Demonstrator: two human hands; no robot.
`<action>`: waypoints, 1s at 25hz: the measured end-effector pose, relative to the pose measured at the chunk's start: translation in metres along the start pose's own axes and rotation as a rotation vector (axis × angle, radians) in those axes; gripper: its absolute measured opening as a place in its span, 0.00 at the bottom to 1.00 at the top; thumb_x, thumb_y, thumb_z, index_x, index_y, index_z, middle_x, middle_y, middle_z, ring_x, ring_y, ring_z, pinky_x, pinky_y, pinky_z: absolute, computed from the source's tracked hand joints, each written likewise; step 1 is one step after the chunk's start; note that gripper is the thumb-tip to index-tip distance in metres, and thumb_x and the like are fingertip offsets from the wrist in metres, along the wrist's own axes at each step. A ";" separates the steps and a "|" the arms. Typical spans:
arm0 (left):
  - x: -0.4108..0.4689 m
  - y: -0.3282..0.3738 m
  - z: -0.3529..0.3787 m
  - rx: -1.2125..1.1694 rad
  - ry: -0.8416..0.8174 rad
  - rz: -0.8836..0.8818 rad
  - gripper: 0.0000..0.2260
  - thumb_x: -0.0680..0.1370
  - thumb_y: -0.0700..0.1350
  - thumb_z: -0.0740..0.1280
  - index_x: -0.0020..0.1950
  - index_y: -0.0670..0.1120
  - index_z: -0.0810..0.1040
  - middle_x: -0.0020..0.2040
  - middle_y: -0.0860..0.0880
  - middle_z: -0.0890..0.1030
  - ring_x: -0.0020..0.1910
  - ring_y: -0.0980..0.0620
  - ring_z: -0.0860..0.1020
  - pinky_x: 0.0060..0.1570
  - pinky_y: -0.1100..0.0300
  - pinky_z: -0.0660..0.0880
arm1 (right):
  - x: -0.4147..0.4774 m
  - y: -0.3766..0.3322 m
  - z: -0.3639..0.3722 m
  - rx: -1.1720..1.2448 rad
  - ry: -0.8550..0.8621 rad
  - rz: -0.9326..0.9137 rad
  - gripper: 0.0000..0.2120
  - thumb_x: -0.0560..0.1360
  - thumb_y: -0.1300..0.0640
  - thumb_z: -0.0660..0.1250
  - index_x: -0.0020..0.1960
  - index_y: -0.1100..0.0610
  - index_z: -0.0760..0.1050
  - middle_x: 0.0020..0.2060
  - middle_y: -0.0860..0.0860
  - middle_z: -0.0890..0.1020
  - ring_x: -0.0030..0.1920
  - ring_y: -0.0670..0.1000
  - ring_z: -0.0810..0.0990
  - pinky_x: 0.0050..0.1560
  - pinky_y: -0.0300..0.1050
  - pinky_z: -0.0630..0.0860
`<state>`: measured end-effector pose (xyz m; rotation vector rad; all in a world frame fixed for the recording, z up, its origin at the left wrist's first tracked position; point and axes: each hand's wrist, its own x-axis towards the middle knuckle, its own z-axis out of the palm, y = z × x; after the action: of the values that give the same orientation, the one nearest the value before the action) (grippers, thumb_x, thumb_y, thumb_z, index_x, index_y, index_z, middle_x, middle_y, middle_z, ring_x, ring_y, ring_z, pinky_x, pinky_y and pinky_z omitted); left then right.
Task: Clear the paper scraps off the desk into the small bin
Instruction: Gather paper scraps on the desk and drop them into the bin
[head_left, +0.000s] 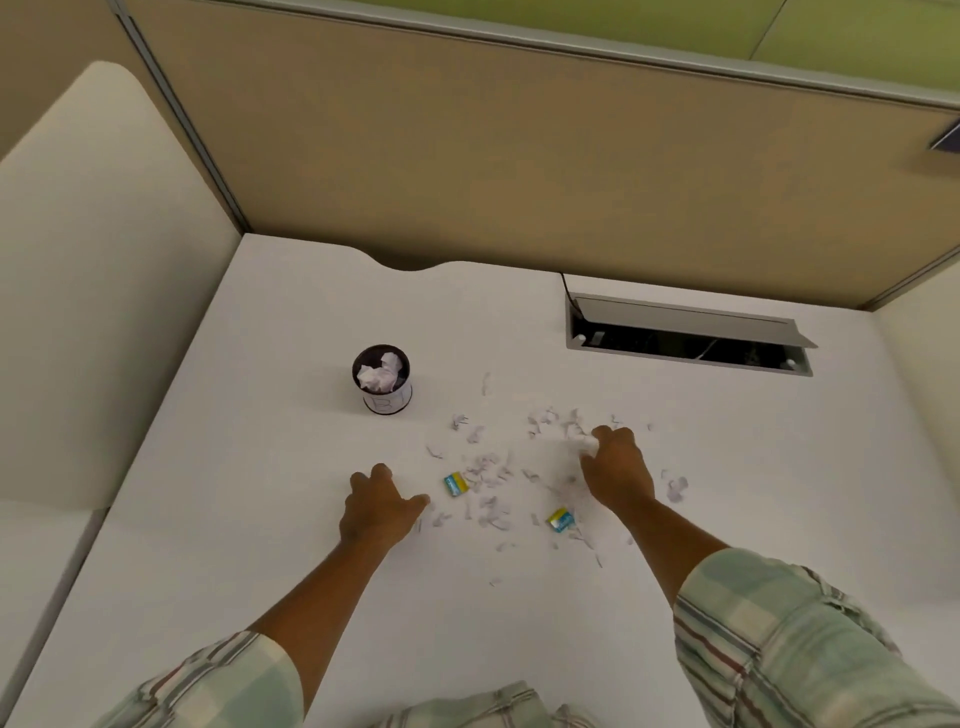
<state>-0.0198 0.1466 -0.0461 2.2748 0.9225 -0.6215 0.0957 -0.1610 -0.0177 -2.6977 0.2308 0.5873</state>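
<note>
A person's two bare forearms, in rolled plaid sleeves, reach forward over a smooth white desk (270, 467) inside a tan-panelled cubicle. Small torn white paper scraps (488, 470) lie scattered across the middle of the desk, mostly between and just beyond the two hands. The left hand (378, 506) rests palm down on the desk at the left edge of the scatter, its fingers loosely curled and holding nothing, the thumb pointing right toward the scraps. The right hand (618, 467) is farther forward, fingers curled down and pinching a small clump of white paper at the far right side of the scatter. Two small rectangular wrappers lie among the scraps: one yellow-and-blue wrapper (456, 485) just right of the left thumb, and a second yellow-and-blue wrapper (560, 519) nearer the person, beside the right wrist. The small round dark bin with a white label band (383, 382) stands upright, beyond and left of the scraps, apart from both hands, with crumpled white paper already inside. A long open cable tray with a grey flap (688, 335) is set into the desk at the far right.
</note>
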 end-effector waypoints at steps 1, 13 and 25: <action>-0.007 0.001 0.007 -0.003 0.000 -0.018 0.35 0.70 0.62 0.75 0.70 0.47 0.69 0.65 0.43 0.69 0.62 0.40 0.78 0.54 0.47 0.80 | 0.005 0.011 -0.005 -0.024 -0.002 0.036 0.23 0.81 0.49 0.63 0.74 0.55 0.65 0.69 0.59 0.68 0.67 0.63 0.75 0.63 0.58 0.78; -0.049 0.061 0.072 -0.242 0.113 0.104 0.29 0.69 0.49 0.80 0.66 0.47 0.73 0.59 0.45 0.76 0.57 0.46 0.77 0.50 0.61 0.72 | 0.058 0.019 -0.007 -0.129 -0.216 -0.052 0.41 0.77 0.32 0.61 0.81 0.52 0.51 0.77 0.60 0.56 0.74 0.68 0.60 0.69 0.64 0.68; -0.020 0.092 0.059 0.072 -0.066 0.344 0.43 0.67 0.52 0.81 0.76 0.48 0.64 0.70 0.46 0.66 0.66 0.45 0.74 0.61 0.54 0.77 | 0.044 -0.036 0.040 -0.314 -0.274 -0.393 0.35 0.76 0.34 0.64 0.78 0.44 0.57 0.74 0.57 0.58 0.70 0.63 0.66 0.63 0.60 0.77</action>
<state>0.0237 0.0443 -0.0437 2.3858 0.4669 -0.5783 0.1293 -0.1162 -0.0587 -2.7943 -0.4913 0.9147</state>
